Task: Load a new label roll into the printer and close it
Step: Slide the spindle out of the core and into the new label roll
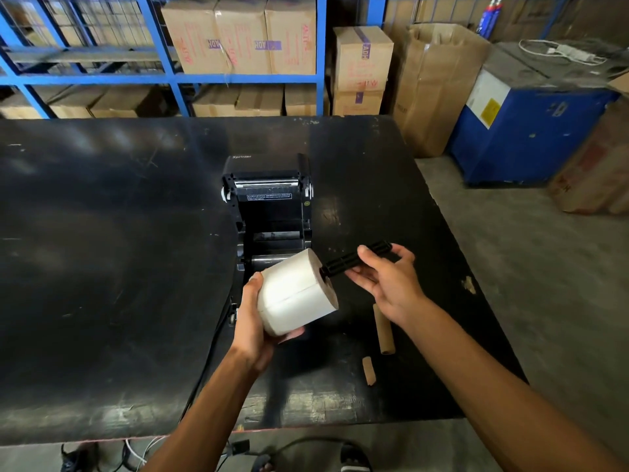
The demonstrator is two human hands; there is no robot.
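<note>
Step in hand: threading the black spindle [354,258] into the core of the label roll [296,291]; tip sits at the core hole, most of its length outside.
Left hand [253,321]: fingers wrapped around the roll from below and behind, clamped on it, holding it above the desk just in front of the printer.
Right hand [388,277]: thumb and fingers closed on the spindle's outer end.
Printer [269,206]: lid raised, bay open and unloaded; lid not yet closed.
Technique (judgement): keep spindle in line with the core axis, brace the roll, push straight; centre the roll before lowering it into the bay.
Desk [102,250]: black, scuffed; two brown cardboard cores [383,330] lie right of the roll.
Room: blue shelving [170,76] with cartons [238,32] behind; blue machine [531,131] on concrete floor at right.
</note>
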